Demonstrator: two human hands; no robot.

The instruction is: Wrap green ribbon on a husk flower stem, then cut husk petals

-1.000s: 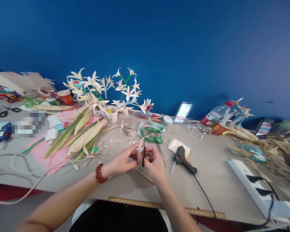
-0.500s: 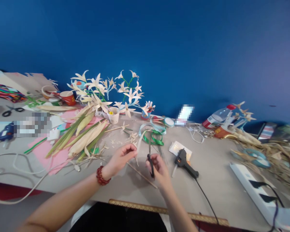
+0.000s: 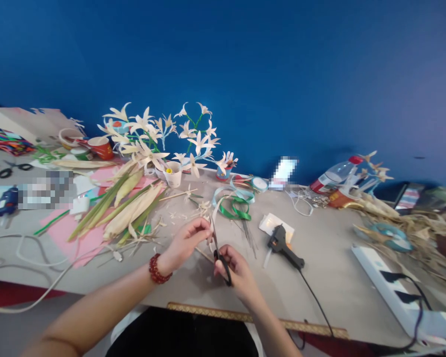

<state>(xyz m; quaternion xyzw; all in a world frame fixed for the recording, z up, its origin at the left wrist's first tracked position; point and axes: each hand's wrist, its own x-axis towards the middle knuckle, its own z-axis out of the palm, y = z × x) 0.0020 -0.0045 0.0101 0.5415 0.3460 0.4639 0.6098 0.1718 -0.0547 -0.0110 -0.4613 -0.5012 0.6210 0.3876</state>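
My left hand (image 3: 184,245), with a red bead bracelet at the wrist, pinches a narrow pale strip of corn husk (image 3: 216,210). The strip stands up from the fingertips and curves to the right at its top. My right hand (image 3: 238,273) grips black-handled scissors (image 3: 224,270), with fingers in the loops. The blades point up and away, lying close along the strip; whether they touch it I cannot tell. Under the hands a thin stick (image 3: 204,254) lies on the table. Beyond them are coiled green ribbon (image 3: 241,214) and thin wires (image 3: 250,237).
Corn husks (image 3: 132,213) lie on pink paper to the left, before white husk flowers (image 3: 144,121) in cups. A black glue gun (image 3: 286,248) rests to the right, its cord crossing the table edge. Farther right are a power strip (image 3: 381,287) and a plastic bottle (image 3: 334,176).
The scissors moved away from the left fingers and down, then came back left beside the strip, now tilted. My left hand has kept its pinch on the strip.
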